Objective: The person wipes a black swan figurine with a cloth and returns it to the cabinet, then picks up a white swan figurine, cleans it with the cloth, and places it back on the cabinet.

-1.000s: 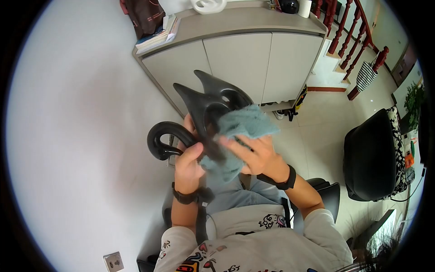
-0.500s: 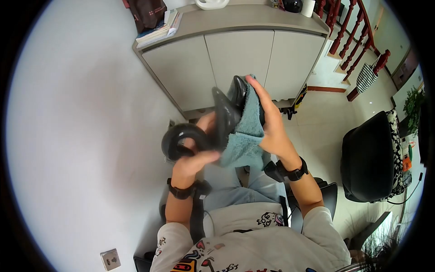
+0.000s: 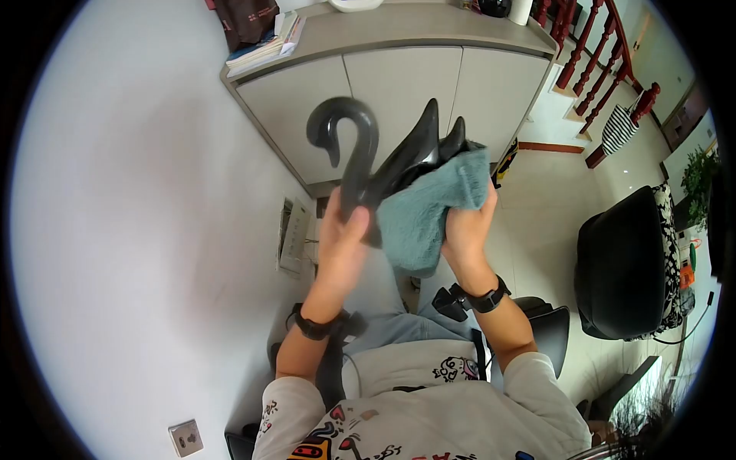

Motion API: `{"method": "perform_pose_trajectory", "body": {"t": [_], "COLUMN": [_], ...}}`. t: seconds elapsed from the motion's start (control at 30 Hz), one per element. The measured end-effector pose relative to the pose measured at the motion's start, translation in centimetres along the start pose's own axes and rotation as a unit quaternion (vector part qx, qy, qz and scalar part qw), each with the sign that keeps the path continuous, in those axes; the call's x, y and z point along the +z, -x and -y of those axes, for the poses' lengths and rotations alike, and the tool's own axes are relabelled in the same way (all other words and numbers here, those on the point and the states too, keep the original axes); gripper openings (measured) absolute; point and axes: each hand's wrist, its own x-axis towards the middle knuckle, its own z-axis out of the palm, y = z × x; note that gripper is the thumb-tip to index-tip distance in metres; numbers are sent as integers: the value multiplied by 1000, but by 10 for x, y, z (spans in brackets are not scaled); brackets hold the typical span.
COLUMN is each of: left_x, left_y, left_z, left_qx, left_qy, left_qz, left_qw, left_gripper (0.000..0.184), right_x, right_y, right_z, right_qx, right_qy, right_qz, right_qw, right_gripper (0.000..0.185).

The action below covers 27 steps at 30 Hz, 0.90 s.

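Note:
A glossy black swan figurine [image 3: 360, 165] is held up over my lap, its curved neck and head at the left and its pointed wings at the right. My left hand [image 3: 343, 234] grips the swan at the base of the neck, thumb across the front. A teal cloth [image 3: 425, 218] covers the swan's lower body and right end. My right hand [image 3: 469, 226] is closed around the cloth and presses it to the swan; some of its fingers are hidden behind the cloth.
Ahead stands a grey cabinet [image 3: 402, 84] with a stack of papers [image 3: 268, 50] and a brown bag [image 3: 247, 21] on top. A white wall [image 3: 153, 192] is close at the left. At the right are a black chair [image 3: 621, 264] and a red stair railing [image 3: 598, 61].
The swan has turned upright, its neck and head swinging up from the lower left. The cloth has shifted rightward and now wraps its right end. My left hand has moved slightly right.

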Motion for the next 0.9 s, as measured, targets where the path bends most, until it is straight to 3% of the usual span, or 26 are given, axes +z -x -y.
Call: {"method": "perform_pose_trajectory", "body": {"t": [0.13, 0.2, 0.4, 0.43, 0.53, 0.63, 0.7, 0.77, 0.8, 0.9], "left_x": [-4, 2, 1, -1, -10, -14, -8, -7, -6, -5], "left_y": [-2, -3, -2, -2, 1, 5, 7, 9, 10, 13], "left_z": [13, 11, 12, 11, 7, 4, -5, -10, -13, -24], "left_qx": [48, 56, 68, 65, 71, 115, 152, 129, 110, 77], "left_qy": [2, 42, -7, -23, -100, -228, -297, -283, -274, -273], "left_qz": [-45, -80, -118, -105, -70, -44, -17, -2, 0, 17], "left_qw": [998, 994, 991, 992, 990, 966, 943, 951, 956, 959], "left_gripper": [44, 48, 45, 44, 42, 42, 44, 39, 38, 36], "right_x": [0, -1, 5, 7, 9, 2, -3, -7, -1, -10], "right_y": [6, 5, -4, -5, -16, -24, -28, -29, -27, -26], "right_z": [-9, -12, 3, 8, 15, 21, 27, 35, 38, 39], "right_qx": [-48, -68, -99, -97, -232, -197, -191, -180, -219, -277], "right_qy": [20, 27, 79, 84, 209, 180, 182, 183, 212, 326], "right_qz": [-28, -10, 59, 67, 78, 131, 145, 185, 157, 154], "right_qw": [998, 997, 990, 989, 947, 955, 954, 949, 939, 891], "right_gripper": [31, 32, 41, 45, 52, 55, 43, 35, 23, 11]}}
